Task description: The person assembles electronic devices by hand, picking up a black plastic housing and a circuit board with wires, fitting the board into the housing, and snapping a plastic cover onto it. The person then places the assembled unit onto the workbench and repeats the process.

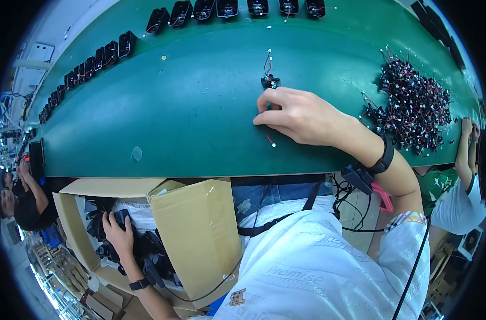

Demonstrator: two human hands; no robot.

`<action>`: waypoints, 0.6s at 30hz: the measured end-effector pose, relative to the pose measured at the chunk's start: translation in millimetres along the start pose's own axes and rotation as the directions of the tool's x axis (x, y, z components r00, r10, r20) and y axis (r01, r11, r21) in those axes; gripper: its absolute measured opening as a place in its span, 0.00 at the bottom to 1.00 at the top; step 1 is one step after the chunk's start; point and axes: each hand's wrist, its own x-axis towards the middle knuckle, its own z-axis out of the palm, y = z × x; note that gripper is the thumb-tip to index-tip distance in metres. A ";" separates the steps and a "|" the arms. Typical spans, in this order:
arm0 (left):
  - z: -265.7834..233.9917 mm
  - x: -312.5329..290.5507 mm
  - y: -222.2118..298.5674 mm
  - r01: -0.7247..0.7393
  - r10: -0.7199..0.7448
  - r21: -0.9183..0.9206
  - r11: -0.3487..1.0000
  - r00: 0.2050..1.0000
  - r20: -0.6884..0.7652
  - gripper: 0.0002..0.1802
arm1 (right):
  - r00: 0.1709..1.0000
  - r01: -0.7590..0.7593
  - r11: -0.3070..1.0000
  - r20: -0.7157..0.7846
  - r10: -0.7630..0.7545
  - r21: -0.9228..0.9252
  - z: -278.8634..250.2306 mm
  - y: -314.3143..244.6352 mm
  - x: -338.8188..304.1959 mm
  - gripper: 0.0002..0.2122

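My right hand (301,114) is over the green table, thumb and fingers closed in a pinch. From under its fingertips a thin wire with a white connector (273,144) sticks out; the small part it belongs to is mostly hidden. Just beyond the fingers lies a small black part (271,81), its red and black wires pointing away from me. My left hand (118,233) reaches down into an open cardboard box (197,229), fingers round a black plastic housing (121,216). Other black housings (150,245) and a white printed sheet lie in the box.
A large pile of small black wired parts (413,101) covers the right of the table (200,122). Black housings stand in a row (227,8) along the far edge and another (88,66) on the left. Other people sit at both ends. Cables hang by my right side.
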 end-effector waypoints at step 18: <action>-156.2 113.2 165.6 0.305 0.089 -0.760 -0.574 0.946 0.312 0.29 | 0.942 -0.065 0.935 -0.289 0.172 0.347 -7.9 -9.3 7.9 0.08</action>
